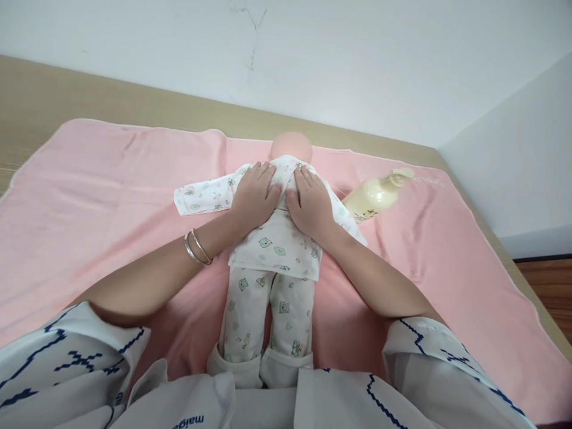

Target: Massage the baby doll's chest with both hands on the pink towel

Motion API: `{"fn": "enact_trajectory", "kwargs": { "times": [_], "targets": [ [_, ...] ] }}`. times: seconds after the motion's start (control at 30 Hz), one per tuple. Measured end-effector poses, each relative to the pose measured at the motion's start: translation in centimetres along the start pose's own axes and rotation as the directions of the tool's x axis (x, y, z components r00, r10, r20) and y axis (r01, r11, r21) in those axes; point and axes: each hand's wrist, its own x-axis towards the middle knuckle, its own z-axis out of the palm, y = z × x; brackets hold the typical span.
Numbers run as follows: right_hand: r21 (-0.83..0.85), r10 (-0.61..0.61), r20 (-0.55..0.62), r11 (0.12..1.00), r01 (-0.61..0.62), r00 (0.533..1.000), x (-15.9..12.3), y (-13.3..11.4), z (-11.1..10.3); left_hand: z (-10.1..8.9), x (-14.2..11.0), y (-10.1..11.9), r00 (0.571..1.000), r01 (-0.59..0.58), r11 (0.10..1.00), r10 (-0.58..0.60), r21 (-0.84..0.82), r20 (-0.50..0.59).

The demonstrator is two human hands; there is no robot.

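Observation:
A baby doll [291, 146] lies on a pink blanket [134, 170], its bare head at the far end. It wears a white printed top [277, 247] and matching trousers [290, 310]. My left hand [255, 198] rests on the left side of the doll's upper back, fingers stretched forward. On the right side my right hand [311, 205] lies the same way, its thumb close to the left one. Both palms press on the cloth and grasp nothing. Two silvery bangles [196, 247] circle my left wrist. The doll's face is hidden.
A pale yellow pump bottle [374, 193] lies tilted on the blanket, right of the doll's sleeve. Behind the blanket runs the wooden table edge [134, 98], against a white wall [335, 65]. Brown flooring [547, 286] shows at the far right.

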Motion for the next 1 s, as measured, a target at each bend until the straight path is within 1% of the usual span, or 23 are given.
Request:
{"fn": "enact_trajectory", "kwargs": {
  "times": [0.07, 0.13, 0.2, 0.3, 0.37, 0.47, 0.53, 0.6, 0.7, 0.77, 0.83, 0.9, 1.0],
  "targets": [
    [0.016, 0.006, 0.033, 1.000, -0.007, 0.999, 0.4, 0.6, -0.3, -0.4, -0.4, 0.7, 0.998, -0.058, 0.998, 0.058, 0.039, 0.006],
    [0.024, 0.049, 0.065, 0.998, -0.051, 0.997, 0.9, 1.2, -0.6, -0.8, -0.9, 1.8, 0.997, -0.081, 0.994, 0.080, 0.077, 0.012],
    [0.018, 0.091, 0.086, 0.996, -0.093, 0.992, 1.1, 1.4, -0.9, -1.2, -1.5, 2.9, 0.997, -0.075, 0.992, 0.073, 0.099, 0.023],
    [-0.037, 0.079, 0.097, 0.996, -0.076, 0.992, 0.5, 0.5, -1.1, -1.8, -1.8, 3.9, 0.997, -0.051, 0.994, 0.045, 0.092, 0.065],
    [-0.102, 0.061, 0.088, 0.993, -0.052, 0.994, -0.6, -0.7, -1.3, -2.0, -1.4, 3.8, 0.995, -0.032, 0.997, 0.025, 0.074, 0.096],
    [-0.188, 0.022, 0.090, 0.982, -0.005, 0.996, -2.7, -2.7, -2.0, -2.2, -0.1, 2.6, 0.991, -0.043, 0.998, 0.037, 0.044, 0.126],
    [-0.208, -0.024, 0.103, 0.977, 0.045, 0.994, -3.8, -3.6, -2.5, -2.1, 0.8, 1.7, 0.988, -0.052, 0.998, 0.047, 0.035, 0.144],
    [-0.194, -0.052, 0.114, 0.978, 0.074, 0.992, -4.3, -3.8, -2.9, -1.9, 1.5, 0.8, 0.986, -0.027, 0.999, 0.020, 0.045, 0.163],
    [-0.112, -0.034, 0.127, 0.992, 0.049, 0.991, -3.5, -3.1, -3.0, -1.3, 1.5, 0.3, 0.987, 0.022, 0.997, -0.034, 0.074, 0.157],
    [-0.031, -0.016, 0.120, 0.999, 0.020, 0.993, -2.2, -2.2, -2.7, -1.1, 0.9, 0.7, 0.992, 0.004, 0.996, -0.015, 0.091, 0.122],
    [0.019, 0.007, 0.089, 1.000, -0.009, 0.996, -0.8, -1.3, -2.3, -1.2, 0.1, 1.6, 0.995, -0.039, 0.993, 0.029, 0.109, 0.090],
    [0.016, 0.021, 0.058, 1.000, -0.022, 0.998, 0.2, -0.5, -1.8, -1.7, -0.7, 2.8, 0.994, -0.068, 0.989, 0.057, 0.129, 0.091],
    [-0.045, -0.002, 0.053, 0.999, 0.004, 0.999, 0.8, 0.1, -1.2, -2.4, -1.4, 3.9, 0.990, -0.098, 0.984, 0.080, 0.148, 0.119]
  ]
}}
